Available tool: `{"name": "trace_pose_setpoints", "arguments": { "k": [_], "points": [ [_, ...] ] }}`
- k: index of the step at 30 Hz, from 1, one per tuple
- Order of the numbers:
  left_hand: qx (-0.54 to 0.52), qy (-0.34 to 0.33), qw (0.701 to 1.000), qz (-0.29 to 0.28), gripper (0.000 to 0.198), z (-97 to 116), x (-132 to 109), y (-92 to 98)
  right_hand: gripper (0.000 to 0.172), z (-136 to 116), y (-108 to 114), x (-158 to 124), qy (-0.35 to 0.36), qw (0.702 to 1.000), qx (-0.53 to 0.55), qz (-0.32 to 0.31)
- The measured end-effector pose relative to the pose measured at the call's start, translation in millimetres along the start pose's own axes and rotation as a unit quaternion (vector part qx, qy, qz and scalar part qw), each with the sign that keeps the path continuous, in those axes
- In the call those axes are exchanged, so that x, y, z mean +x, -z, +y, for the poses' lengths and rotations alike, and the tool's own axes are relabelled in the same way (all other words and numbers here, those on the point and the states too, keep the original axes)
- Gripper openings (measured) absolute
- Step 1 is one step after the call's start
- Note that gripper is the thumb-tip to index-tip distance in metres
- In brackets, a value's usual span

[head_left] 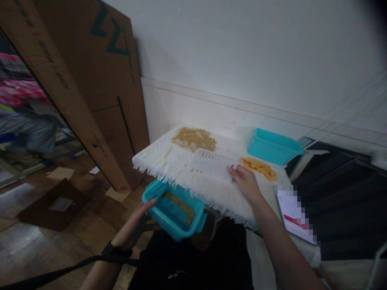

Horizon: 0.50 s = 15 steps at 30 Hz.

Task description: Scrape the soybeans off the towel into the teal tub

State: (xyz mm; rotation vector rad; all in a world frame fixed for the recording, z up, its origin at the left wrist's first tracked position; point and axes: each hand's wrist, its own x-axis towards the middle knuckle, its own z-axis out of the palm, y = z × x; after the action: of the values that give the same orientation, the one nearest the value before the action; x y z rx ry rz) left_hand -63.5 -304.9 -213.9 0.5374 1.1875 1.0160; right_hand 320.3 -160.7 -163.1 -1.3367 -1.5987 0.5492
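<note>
My left hand point(142, 219) grips the near left side of a teal plastic container point(175, 231), thumb over its rim. The container hangs tilted just below the table's fringed edge, with a band of soybeans point(179, 205) gathered inside. Over the table, my right hand point(243, 179) pinches the right end of a white plastic tray point(208, 163) with a row of narrow slots. A few beans show in its left slots. Behind the tray lies a spread pile of soybeans point(193, 138), and a few loose ones are scattered in front of it.
A white fringed cloth point(163, 155) covers the table. At the back right stands a teal bin point(273, 147), with a yellow cloth point(258, 167) before it. A tablet-like screen point(294, 215) lies at the right edge. A tall cardboard box point(111, 92) stands left.
</note>
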Motion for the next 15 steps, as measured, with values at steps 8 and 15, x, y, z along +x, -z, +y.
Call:
{"name": "trace_pose_setpoints", "arguments": {
  "k": [8,15],
  "points": [
    [0.009,-0.020,1.000,-0.003,0.090,-0.2,-6.1,-6.8,0.053,-19.8,-10.2,-44.8,0.001,0.999,-0.025,0.024],
    [0.013,-0.018,1.000,-0.011,0.091,2.7,-7.9,-7.8,0.046,-21.5,-16.5,-56.1,0.003,0.999,0.002,0.049]
  ]
}}
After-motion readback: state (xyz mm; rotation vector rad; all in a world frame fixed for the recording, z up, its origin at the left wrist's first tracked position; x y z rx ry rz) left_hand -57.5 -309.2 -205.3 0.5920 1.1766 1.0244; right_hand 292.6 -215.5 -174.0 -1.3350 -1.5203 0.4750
